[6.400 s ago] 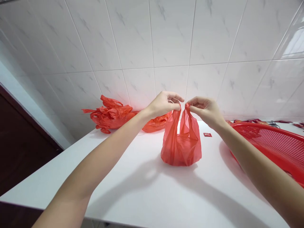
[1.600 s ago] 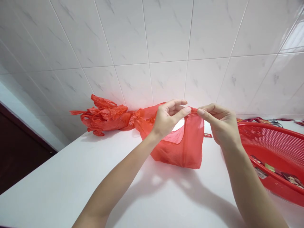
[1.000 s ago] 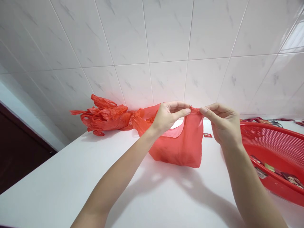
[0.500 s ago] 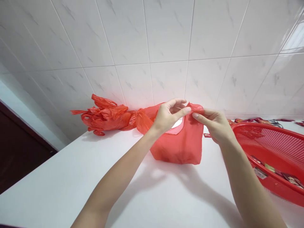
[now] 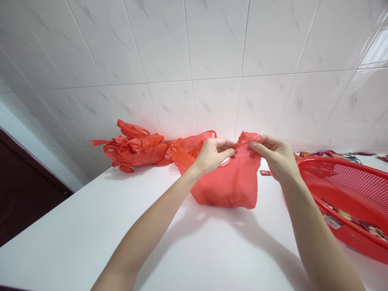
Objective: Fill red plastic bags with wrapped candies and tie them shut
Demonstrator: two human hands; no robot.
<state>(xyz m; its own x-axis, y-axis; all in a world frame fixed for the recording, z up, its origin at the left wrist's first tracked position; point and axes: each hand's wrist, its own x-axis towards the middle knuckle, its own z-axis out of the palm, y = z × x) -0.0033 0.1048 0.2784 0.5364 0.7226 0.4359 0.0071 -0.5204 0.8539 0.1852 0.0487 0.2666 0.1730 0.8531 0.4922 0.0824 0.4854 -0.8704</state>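
A thin red plastic bag (image 5: 226, 186) stands in front of me on the white table, its top edge pulled up between my hands. My left hand (image 5: 212, 154) pinches the bag's rim with thumb and fingers, near the handle opening. On the other side, my right hand (image 5: 274, 153) grips the upper right corner between thumb and bent fingers. The left end of the bag reaches toward a bundle of crumpled red plastic bags (image 5: 136, 149) by the wall. What the bag contains, if anything, is hidden.
At the right stands a red plastic basket (image 5: 342, 165) with several small packets (image 5: 374, 229) in it. More small packets (image 5: 321, 154) lie behind it along the tiled wall (image 5: 215, 44). One little red packet (image 5: 266, 173) rests on the table (image 5: 91, 226) beside my right hand.
My left hand has shifted slightly left and down and now pinches the bag's edge. The top of the bag is stretched between both hands, and its opening looks narrower.
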